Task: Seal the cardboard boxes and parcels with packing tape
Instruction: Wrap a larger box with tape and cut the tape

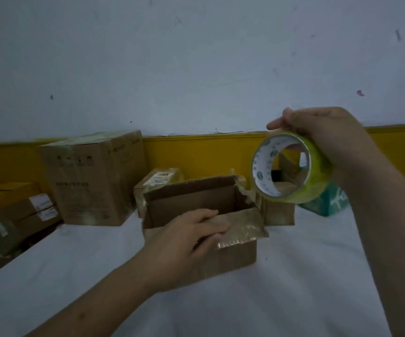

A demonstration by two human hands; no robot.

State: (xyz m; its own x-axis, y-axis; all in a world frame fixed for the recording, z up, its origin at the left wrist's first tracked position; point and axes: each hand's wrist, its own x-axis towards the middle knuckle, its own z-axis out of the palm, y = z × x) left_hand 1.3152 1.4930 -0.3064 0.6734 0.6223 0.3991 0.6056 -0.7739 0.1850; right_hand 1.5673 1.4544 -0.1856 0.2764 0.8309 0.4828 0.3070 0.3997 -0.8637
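A small brown cardboard box stands on the white table in the middle of the view, its far flap upright and its inside showing. My left hand lies on the near flap, fingers straight, pressing it down; old clear tape shines on that flap. Up at the right, my right hand grips a roll of yellowish packing tape from above, held in the air above and right of the box. The roll's white printed core faces me.
A tall cardboard box stands at the back left, with smaller labelled parcels stacked left of it. A taped parcel sits just behind the open box, another box behind right, a teal carton beside it. A yellow wall band runs behind.
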